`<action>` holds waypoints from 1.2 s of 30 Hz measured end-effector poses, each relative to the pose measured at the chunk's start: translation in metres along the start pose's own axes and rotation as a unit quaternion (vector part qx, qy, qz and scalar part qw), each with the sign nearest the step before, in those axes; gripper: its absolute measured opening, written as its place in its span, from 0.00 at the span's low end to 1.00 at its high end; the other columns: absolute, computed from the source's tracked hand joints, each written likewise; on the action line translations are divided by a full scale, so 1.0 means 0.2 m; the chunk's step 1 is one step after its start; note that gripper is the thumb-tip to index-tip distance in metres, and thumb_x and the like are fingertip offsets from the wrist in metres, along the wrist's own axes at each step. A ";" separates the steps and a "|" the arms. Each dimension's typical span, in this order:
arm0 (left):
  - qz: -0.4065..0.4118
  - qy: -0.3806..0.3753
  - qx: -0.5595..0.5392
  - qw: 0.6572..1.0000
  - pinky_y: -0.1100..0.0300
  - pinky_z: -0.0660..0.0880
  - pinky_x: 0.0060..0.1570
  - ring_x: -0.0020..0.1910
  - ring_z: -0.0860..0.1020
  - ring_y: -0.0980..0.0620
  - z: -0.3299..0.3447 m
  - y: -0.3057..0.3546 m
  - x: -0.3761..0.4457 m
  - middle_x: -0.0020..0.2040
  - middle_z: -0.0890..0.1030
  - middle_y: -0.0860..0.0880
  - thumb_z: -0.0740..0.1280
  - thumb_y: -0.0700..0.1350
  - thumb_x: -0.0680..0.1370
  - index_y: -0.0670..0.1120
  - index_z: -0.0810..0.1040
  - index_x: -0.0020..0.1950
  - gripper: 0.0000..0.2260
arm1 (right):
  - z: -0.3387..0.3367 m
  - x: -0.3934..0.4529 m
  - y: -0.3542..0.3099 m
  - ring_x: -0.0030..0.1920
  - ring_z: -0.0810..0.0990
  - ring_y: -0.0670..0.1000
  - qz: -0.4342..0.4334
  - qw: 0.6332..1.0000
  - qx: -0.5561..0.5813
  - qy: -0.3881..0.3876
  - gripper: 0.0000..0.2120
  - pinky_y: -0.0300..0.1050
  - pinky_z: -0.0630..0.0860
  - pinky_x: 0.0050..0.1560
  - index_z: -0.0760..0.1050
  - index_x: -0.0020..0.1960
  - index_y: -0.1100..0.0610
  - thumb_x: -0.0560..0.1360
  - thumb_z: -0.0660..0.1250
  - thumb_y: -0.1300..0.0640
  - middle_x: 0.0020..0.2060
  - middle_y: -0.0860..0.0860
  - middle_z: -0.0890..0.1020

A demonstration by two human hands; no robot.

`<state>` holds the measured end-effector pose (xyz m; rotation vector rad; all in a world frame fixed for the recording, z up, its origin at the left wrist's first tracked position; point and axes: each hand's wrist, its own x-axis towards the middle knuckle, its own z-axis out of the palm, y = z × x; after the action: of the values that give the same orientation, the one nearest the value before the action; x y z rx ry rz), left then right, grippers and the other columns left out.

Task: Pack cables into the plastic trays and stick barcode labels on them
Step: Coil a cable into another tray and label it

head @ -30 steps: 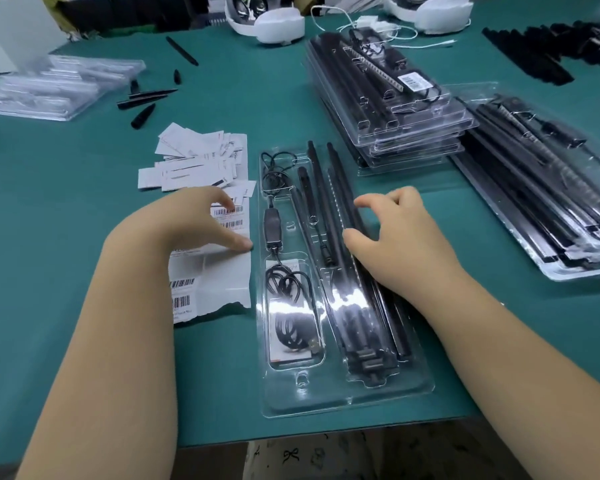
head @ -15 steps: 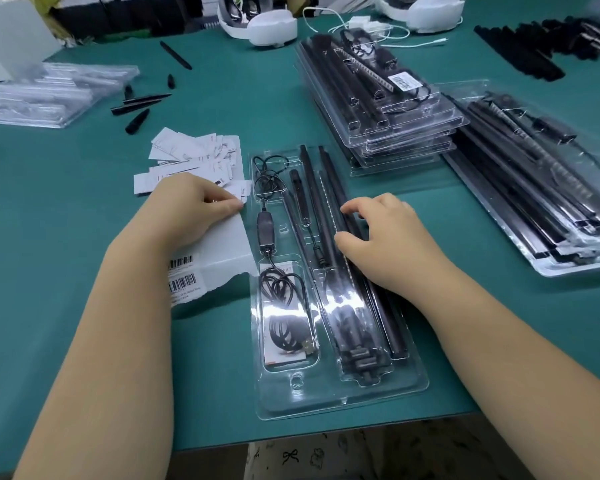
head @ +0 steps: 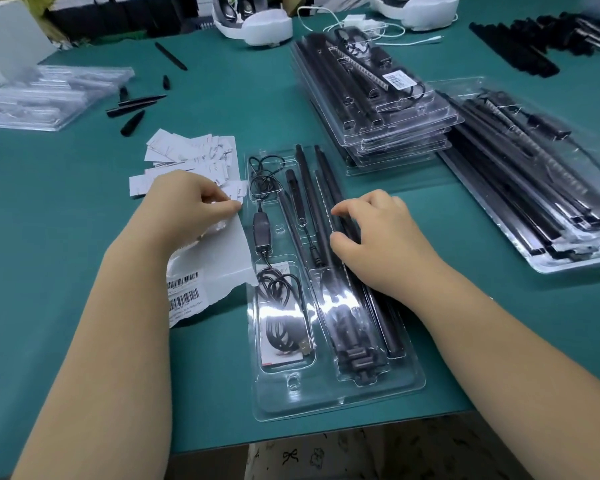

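pinched between thumb and fingers of the left hand (head: pixel 191 206), the top edge of the barcode label sheet (head: pixel 219 265) is lifted higher off the table than half a second ago, its upper part now curling up and toward the tray while the lower end with two printed barcodes lies flat under the left forearm. a second ago this hand lay flat on the sheet with the labels showing beside the fingers; now the fingers are curled round the edge. the right hand (head: pixel 374 244) rests on the clear plastic tray (head: pixel 329 400), fingers loosely bent and holding nothing, thumb and fingertips touching the long black rods (head: pixel 312 188) in the tray's right channels, much as before. the tray lies lengthwise in front of the person, just right of the sheet, near the table's front edge. its left compartments hold a black cable (head: pixel 278 296) with an inline controller, coiled at both ends.

beyond the sheet lies a loose pile of white paper slips (head: pixel 187 150). further back right stands a stack of packed trays (head: pixel 378 98), the top one bearing a barcode label, and another packed stack (head: pixel 534 174) lies at the far right. empty clear trays (head: pixel 49 95) sit at the far left on the green table (head: pixel 66 202).
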<state>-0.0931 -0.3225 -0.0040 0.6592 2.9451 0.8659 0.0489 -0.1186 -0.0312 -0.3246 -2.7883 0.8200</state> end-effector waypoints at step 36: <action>-0.045 -0.047 -0.001 0.998 0.63 0.62 0.27 0.23 0.70 0.60 -0.04 -0.05 0.02 0.23 0.72 0.57 0.69 0.53 0.76 0.53 0.83 0.41 0.06 | 0.14 0.13 -0.30 0.65 0.64 0.50 -0.295 0.939 -0.067 -0.165 0.16 0.52 0.57 0.68 0.79 0.58 0.45 0.74 0.65 0.40 0.63 0.42 0.75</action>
<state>-0.1021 -0.3334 -0.0017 0.5475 2.8650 0.8067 0.0074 -0.1753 -0.0165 0.6675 -2.9740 0.5711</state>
